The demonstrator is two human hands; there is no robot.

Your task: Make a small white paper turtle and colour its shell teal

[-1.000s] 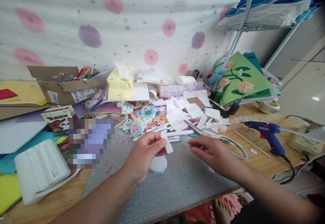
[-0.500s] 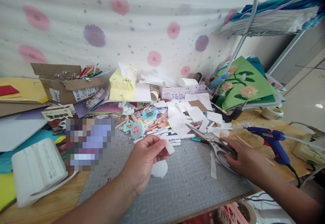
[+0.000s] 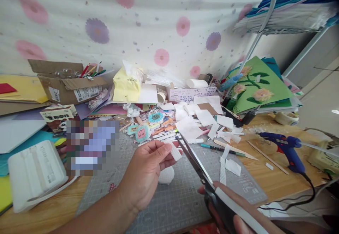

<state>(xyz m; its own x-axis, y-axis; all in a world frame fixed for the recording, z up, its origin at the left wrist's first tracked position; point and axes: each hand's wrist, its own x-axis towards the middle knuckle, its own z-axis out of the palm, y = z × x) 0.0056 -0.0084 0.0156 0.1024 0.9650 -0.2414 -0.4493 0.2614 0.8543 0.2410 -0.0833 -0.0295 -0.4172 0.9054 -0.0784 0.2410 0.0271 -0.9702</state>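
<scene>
Pinched between thumb and fingers of my left hand [image 3: 148,167] is a small white textured strip [image 3: 173,151]. My right hand [image 3: 238,205] grips a pair of scissors [image 3: 202,177] by the handles, at the lower right. The blades point up and left, slightly parted, with their tips close to the strip. Below my left hand, a white rounded textured piece [image 3: 166,175] lies on the grey cutting mat [image 3: 113,198], partly hidden by the hand. Narrow white offcuts [image 3: 223,170] lie on the mat to the right.
Pens and white paper scraps [image 3: 189,127] crowd the mat's far edge, beside small crocheted-looking pieces [image 3: 143,133]. A blue glue gun [image 3: 287,149] with its cord lies at the right. At the left are a white box-shaped device [image 3: 37,175] and a cardboard box [image 3: 71,87].
My right hand has lifted the scissors from the right side of the mat and swung them left, bringing the blades near the strip. My left hand keeps its pinch on the strip.
</scene>
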